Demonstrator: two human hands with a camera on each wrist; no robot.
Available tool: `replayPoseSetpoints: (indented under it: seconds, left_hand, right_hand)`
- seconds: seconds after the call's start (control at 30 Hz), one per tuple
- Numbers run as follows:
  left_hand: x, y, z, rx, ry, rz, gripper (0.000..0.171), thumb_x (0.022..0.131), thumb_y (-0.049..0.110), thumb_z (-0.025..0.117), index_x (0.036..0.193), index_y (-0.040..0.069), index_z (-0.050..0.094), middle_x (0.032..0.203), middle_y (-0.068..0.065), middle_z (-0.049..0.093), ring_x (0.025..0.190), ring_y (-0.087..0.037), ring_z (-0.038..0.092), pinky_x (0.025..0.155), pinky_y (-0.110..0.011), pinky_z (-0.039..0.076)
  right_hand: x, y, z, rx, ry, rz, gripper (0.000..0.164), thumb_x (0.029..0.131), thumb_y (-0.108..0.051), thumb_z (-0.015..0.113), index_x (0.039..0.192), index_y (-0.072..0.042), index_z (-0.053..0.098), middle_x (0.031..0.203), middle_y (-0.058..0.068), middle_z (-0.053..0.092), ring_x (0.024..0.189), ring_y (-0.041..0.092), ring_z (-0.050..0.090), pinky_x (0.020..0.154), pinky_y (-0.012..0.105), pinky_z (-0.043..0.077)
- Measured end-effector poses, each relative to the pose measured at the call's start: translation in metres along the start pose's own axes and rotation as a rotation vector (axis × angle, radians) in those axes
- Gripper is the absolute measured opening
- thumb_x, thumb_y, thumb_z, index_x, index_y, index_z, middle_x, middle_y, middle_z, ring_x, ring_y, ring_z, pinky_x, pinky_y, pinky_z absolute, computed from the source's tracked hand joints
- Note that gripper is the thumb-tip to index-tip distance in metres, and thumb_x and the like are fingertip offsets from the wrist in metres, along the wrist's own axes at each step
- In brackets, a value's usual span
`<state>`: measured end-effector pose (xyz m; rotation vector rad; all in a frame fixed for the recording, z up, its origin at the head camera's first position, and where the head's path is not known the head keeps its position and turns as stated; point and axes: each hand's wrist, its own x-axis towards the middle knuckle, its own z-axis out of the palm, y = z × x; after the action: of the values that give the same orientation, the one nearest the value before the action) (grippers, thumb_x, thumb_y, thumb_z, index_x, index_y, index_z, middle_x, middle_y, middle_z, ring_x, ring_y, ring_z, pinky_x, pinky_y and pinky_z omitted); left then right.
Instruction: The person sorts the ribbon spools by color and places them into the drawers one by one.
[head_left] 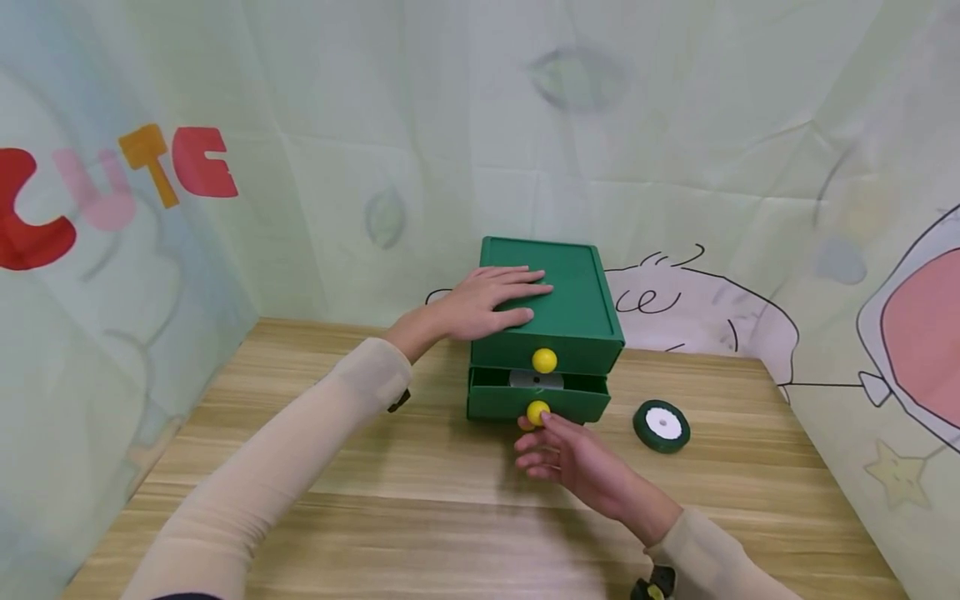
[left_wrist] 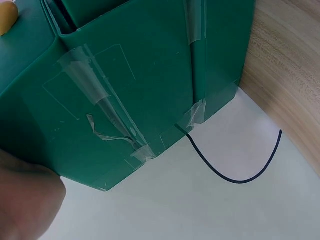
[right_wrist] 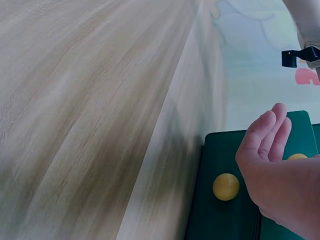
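Note:
A green drawer cabinet (head_left: 558,287) with round yellow knobs stands on the table. My left hand (head_left: 491,302) rests flat on its top, fingers stretched out. Below the upper drawer, another drawer (head_left: 495,402) stands partly pulled out, with a white-centred disc (head_left: 536,380) inside. My right hand (head_left: 585,462) pinches that drawer's yellow knob (head_left: 537,412) between thumb and forefinger, the other fingers loosely bent. The right wrist view has a further yellow knob (right_wrist: 226,187) beside the hand, on the panel nearer the table. Clear tape (left_wrist: 85,80) runs along the cabinet's side.
A dark green roll with a white centre (head_left: 662,426) lies on the wooden table (head_left: 337,517), right of the cabinet. Behind and at both sides hangs a printed cloth backdrop (head_left: 360,108), close to the cabinet's back.

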<state>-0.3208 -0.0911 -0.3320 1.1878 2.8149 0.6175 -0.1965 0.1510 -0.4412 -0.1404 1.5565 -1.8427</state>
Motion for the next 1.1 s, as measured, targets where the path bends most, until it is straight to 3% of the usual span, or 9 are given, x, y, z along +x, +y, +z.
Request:
replayPoseSetpoints:
  seconds: [0.33,0.63,1.1]
  left_hand:
    - [0.0,0.0,0.0,0.0,0.003,-0.002,0.055,0.112,0.041,0.048,0.164,0.022,0.044,0.175,-0.001,0.03,0.164,-0.025,0.018,0.131,-0.056,0.009]
    - [0.0,-0.001,0.001,0.003,-0.001,-0.001,0.055,0.112,0.04,0.048,0.164,0.021,0.044,0.175,-0.001,0.03,0.164,-0.025,0.018,0.131,-0.056,0.009]
    - [0.0,-0.002,0.002,0.0,0.017,0.019,0.055,0.112,0.04,0.049,0.163,0.02,0.045,0.174,-0.003,0.032,0.164,-0.026,0.019,0.131,-0.055,0.011]
  right_hand:
    - [0.009,0.002,0.001,0.027,0.013,0.0,0.053,0.115,-0.046,0.043,0.146,-0.004,0.048,0.111,0.0,0.07,0.11,0.021,0.068,0.101,0.036,0.053]
    - [0.017,-0.003,-0.001,0.036,0.024,0.0,0.064,0.116,-0.043,0.035,0.158,0.005,0.031,0.109,-0.002,0.067,0.105,0.016,0.066,0.102,0.034,0.051]
    - [0.026,-0.005,-0.002,0.047,0.02,-0.027,0.058,0.118,-0.041,0.031,0.156,0.002,0.032,0.11,-0.002,0.066,0.105,0.017,0.065,0.101,0.033,0.051]
